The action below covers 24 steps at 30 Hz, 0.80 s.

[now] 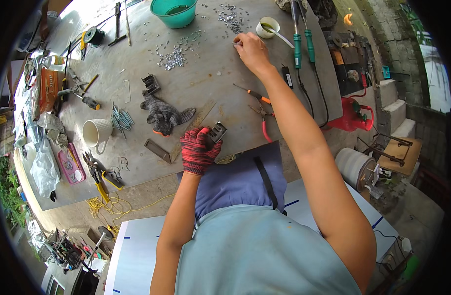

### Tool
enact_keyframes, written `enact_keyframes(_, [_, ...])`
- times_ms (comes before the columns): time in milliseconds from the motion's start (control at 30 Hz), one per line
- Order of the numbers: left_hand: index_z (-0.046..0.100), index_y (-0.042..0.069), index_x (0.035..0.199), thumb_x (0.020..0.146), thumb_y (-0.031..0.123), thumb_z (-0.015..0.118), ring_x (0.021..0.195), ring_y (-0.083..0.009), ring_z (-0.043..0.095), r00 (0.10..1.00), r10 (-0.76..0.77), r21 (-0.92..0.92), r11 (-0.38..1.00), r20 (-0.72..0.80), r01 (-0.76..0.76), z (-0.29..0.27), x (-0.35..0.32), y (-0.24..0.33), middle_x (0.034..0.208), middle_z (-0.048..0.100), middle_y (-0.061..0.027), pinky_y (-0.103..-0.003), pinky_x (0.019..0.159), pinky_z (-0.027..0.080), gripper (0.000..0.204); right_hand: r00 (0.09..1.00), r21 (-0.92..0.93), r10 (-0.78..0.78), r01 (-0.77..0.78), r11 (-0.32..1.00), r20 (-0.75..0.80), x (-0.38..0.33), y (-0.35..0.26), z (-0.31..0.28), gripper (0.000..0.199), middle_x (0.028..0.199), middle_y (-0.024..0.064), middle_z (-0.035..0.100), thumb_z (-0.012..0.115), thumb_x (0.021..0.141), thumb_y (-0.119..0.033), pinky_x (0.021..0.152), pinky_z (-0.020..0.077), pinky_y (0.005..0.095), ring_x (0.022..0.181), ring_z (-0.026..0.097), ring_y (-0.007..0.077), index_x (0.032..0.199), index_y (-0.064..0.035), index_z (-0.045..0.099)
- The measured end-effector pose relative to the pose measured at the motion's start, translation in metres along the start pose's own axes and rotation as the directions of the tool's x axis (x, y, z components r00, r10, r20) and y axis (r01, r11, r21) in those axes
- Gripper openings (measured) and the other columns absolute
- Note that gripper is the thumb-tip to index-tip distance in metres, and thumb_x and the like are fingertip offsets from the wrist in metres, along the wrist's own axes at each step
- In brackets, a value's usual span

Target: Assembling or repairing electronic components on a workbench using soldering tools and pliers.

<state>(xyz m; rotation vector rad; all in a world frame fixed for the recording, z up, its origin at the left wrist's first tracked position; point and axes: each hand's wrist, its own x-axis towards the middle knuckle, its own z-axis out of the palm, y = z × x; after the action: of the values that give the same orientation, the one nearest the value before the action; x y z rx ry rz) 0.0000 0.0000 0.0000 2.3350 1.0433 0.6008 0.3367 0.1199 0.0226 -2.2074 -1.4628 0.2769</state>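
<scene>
My left hand (pixel 200 150), in a red and black knit glove, grips a small dark metal block with slots (pixel 217 132) near the table's front edge. Stretched far across the table, my bare right hand (pixel 253 53) has its fingers pinched together; whatever is in them is too small to make out. Near its fingertips lies a scatter of small shiny metal pieces (pixel 231 19), with a larger heap (pixel 172 58) to the left. A white cup of greenish liquid (pixel 267 27) stands just beyond that hand, a pale stick leaning out of it.
Two green-handled soldering irons (pixel 297 51) trail cords at the right. A green bowl (pixel 174 14) stands at the back. Around the middle lie a grey glove (pixel 167 115), a slotted dark block (pixel 150 83) and pliers (pixel 263 114). A white mug (pixel 97 133) and nails (pixel 121 119) sit left.
</scene>
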Motion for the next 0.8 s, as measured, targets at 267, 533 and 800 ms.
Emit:
enact_keyframes(267, [0.06, 0.015, 0.119, 0.067, 0.033, 0.087, 0.1, -0.0336, 0.058, 1.0, -0.008, -0.003, 1.0, -0.008, 0.008, 0.002, 0.01, 0.0, 0.105, 0.062, -0.0107, -0.049, 0.09, 0.043, 0.061, 0.999, -0.074, -0.038, 0.039, 0.997, 0.023, 0.008, 0.001, 0.004, 0.013, 0.106, 0.0113, 0.066, 0.071, 0.091, -0.018, 0.093, 0.0525, 0.0441, 0.11, 0.064, 0.0312, 0.101, -0.0083, 0.071])
enact_keyframes(533, [0.06, 0.014, 0.122, 0.072, 0.036, 0.085, 0.107, -0.0335, 0.059, 0.997, -0.057, -0.01, 0.998, 0.058, 0.057, -0.003, 0.002, 0.003, 0.115, 0.065, -0.012, -0.05, 0.093, 0.043, 0.06, 1.0, 0.096, -0.001, -0.001, 0.995, 0.021, 0.023, -0.003, 0.005, 0.016, 0.109, 0.0142, 0.066, 0.07, 0.092, -0.017, 0.092, 0.0524, 0.0452, 0.105, 0.065, 0.0355, 0.104, -0.006, 0.069])
enact_keyframes(800, [0.059, 0.014, 0.121, 0.07, 0.033, 0.086, 0.101, -0.0345, 0.059, 0.999, -0.029, -0.015, 0.999, 0.034, 0.03, -0.004, 0.004, 0.003, 0.111, 0.063, -0.0122, -0.049, 0.089, 0.044, 0.061, 0.995, -0.11, -0.087, 0.082, 0.991, -0.042, 0.096, -0.002, 0.004, 0.019, 0.114, 0.0252, 0.065, 0.054, 0.093, -0.002, 0.094, 0.0537, 0.049, 0.107, 0.066, 0.0432, 0.105, 0.0006, 0.069])
